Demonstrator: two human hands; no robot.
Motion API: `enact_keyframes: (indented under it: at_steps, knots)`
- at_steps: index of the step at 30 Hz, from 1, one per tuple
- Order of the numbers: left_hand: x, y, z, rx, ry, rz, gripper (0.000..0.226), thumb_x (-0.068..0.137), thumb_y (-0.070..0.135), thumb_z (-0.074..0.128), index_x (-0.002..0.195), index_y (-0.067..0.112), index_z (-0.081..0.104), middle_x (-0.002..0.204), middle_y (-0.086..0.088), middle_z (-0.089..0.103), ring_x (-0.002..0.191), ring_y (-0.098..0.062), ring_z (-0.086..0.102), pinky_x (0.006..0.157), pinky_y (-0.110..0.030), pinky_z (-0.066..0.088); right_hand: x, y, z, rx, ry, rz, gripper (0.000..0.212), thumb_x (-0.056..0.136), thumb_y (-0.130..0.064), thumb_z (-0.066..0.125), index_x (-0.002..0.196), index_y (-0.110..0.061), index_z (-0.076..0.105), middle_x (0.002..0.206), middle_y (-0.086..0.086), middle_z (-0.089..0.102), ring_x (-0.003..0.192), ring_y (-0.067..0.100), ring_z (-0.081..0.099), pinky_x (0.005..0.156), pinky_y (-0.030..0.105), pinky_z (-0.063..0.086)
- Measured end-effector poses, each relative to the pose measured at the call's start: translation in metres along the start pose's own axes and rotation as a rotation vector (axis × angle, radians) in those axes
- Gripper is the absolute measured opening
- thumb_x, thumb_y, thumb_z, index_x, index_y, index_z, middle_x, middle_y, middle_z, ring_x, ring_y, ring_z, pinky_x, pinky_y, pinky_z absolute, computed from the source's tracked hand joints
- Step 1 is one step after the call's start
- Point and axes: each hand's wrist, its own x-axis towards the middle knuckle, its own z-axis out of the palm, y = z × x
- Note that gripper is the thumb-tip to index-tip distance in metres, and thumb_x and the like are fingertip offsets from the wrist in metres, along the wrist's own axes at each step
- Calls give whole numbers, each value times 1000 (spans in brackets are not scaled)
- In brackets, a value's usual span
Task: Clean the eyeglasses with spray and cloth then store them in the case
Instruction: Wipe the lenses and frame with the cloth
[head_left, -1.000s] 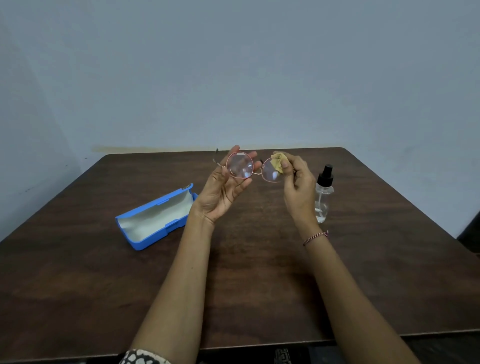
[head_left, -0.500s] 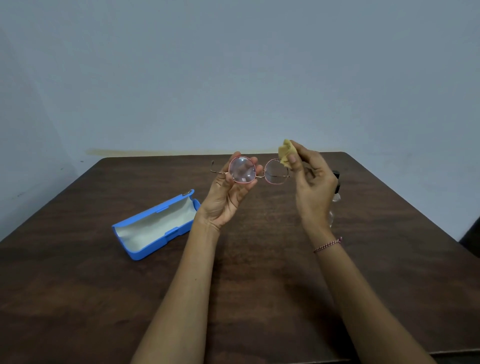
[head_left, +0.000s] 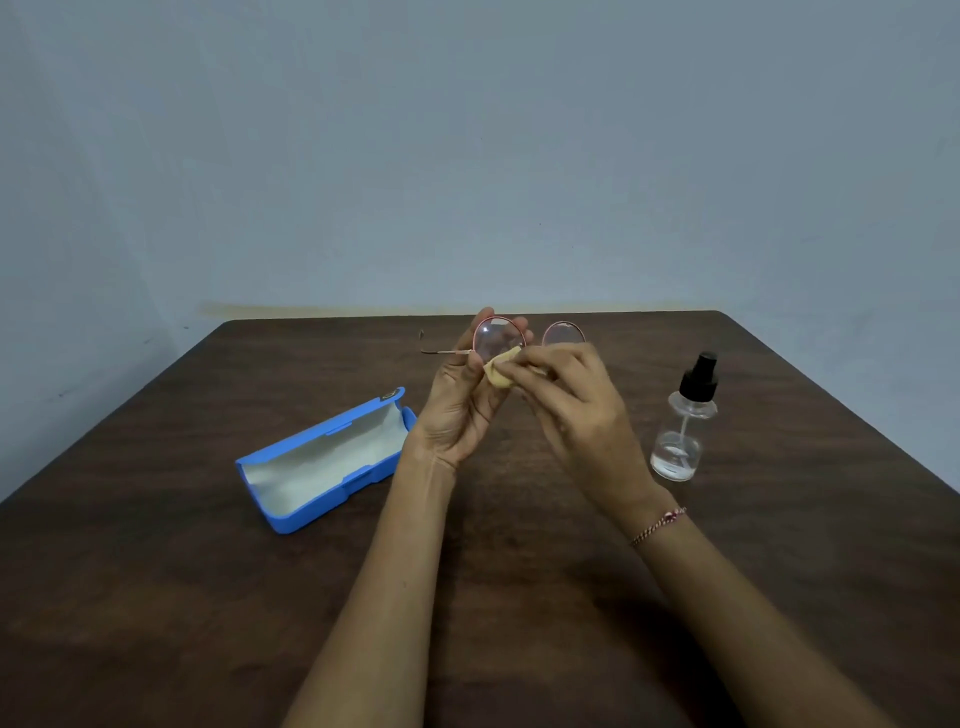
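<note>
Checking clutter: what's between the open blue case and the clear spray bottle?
Head view: left hand holding round pink-rimmed eyeglasses, right hand pinching a yellow cloth, above the dark wooden table.

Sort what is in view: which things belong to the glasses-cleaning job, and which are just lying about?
In the job:
eyeglasses, held by the left hand
yellow cloth, pinched by the right hand at the lower edge of one lens
spray bottle, upright on the table
blue case, lying open

Not in the job:
table
bracelet on the right wrist
wall
</note>
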Motion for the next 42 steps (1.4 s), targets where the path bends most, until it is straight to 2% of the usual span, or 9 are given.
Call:
enact_keyframes:
  at_steps: [6, 11, 17, 22, 27, 31, 34, 37, 42]
  knots:
    - [0, 1, 4, 21, 7, 13, 54, 50, 26, 90, 101, 17, 73, 108, -12, 70, 102, -21, 67, 75, -25, 57, 1, 7, -4, -65, 27, 80, 36, 80, 12, 65, 113, -1, 65, 109, 13, 60, 103, 20, 46, 93, 15, 38]
    - [0, 1, 3, 45, -10, 11, 51, 55, 29, 88, 103, 21, 72, 112, -9, 68, 105, -20, 65, 78, -24, 56, 1, 2, -4, -39, -15, 31, 32, 82, 9, 65, 112, -1, 66, 109, 14, 61, 103, 22, 48, 93, 21, 42]
    - [0, -3, 5, 83, -30, -22, 47, 54, 31, 87, 99, 26, 74, 112, -5, 69, 103, -14, 66, 77, -22, 56, 4, 3, -9, -25, 109, 86, 26, 85, 0, 65, 111, 0, 66, 103, 13, 63, 101, 18, 48, 94, 19, 42]
    - [-1, -1, 4, 78, -29, -8, 50, 53, 33, 88, 100, 28, 73, 111, -4, 70, 99, -14, 67, 69, -21, 56, 2, -2, -5, 45, 20, 7, 27, 84, 3, 65, 111, 1, 66, 108, 13, 63, 105, 21, 50, 97, 24, 42]
    - [1, -4, 5, 126, -16, -36, 55, 48, 39, 89, 100, 28, 73, 106, -3, 71, 97, -16, 68, 74, -23, 57, 3, 3, -9, 10, 104, 64, 28, 83, 4, 66, 110, -1, 67, 109, 13, 61, 103, 20, 50, 89, 23, 47]
    - [1, -5, 4, 123, -20, -57, 52, 52, 38, 88, 101, 28, 73, 104, -4, 72, 95, -15, 68, 71, -20, 56, 3, -2, -4, 39, 75, 33, 33, 81, 8, 67, 113, -1, 66, 108, 15, 60, 104, 23, 49, 92, 23, 45]
    - [0, -3, 3, 125, -28, -47, 51, 53, 40, 86, 102, 29, 73, 105, -3, 72, 95, -14, 69, 71, -20, 56, 2, -1, -6, 42, 31, 5, 28, 83, 4, 66, 110, -1, 67, 105, 15, 62, 103, 23, 50, 93, 24, 45]
    - [0, -4, 4, 121, -20, -41, 52, 50, 38, 88, 99, 26, 74, 100, -2, 73, 92, -12, 69, 70, -21, 56, 3, 2, -10, 9, 66, 31, 23, 84, 0, 66, 107, -1, 68, 105, 13, 62, 102, 20, 51, 93, 21, 44]
    - [1, -6, 2, 127, -2, -63, 56, 46, 38, 91, 98, 25, 75, 100, -2, 72, 92, -12, 69, 70, -19, 55, 2, -1, -6, 16, 70, 34, 28, 85, 0, 65, 113, 0, 66, 108, 14, 62, 104, 21, 52, 95, 24, 45]
